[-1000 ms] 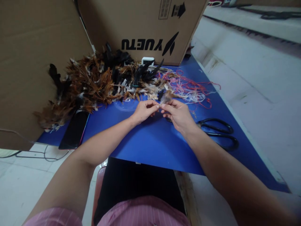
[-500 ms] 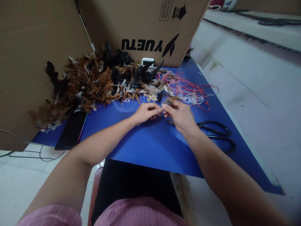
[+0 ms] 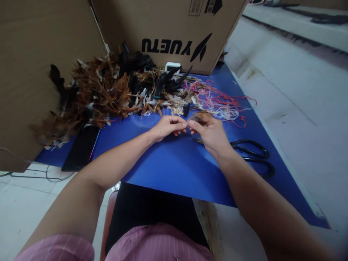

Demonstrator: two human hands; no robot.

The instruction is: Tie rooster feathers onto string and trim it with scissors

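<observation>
Above the blue table (image 3: 163, 174), my two hands meet fingertip to fingertip. My right hand (image 3: 208, 131) is closed around a small brown-grey feather (image 3: 198, 116) that pokes out over its fingers. The thumb and index finger of my left hand (image 3: 170, 127) are pinched right beside it; whatever lies between them is too small to make out. Black-handled scissors (image 3: 252, 148) lie partly under my right wrist. Just beyond my hands spreads a large heap of brown, black and white feathers (image 3: 108, 90), with a tangle of red and white strings (image 3: 223, 101) at its right end.
Cardboard boxes (image 3: 168, 21) stand behind and left of the feathers. A small white device (image 3: 173, 66) leans by the rear box. A dark flat phone-like slab (image 3: 81, 148) lies at the table's left edge. The wall (image 3: 285, 94) runs along the right side.
The view has shifted slightly. My hands keep the same pinched pose with the feather, their fingertips still together.
</observation>
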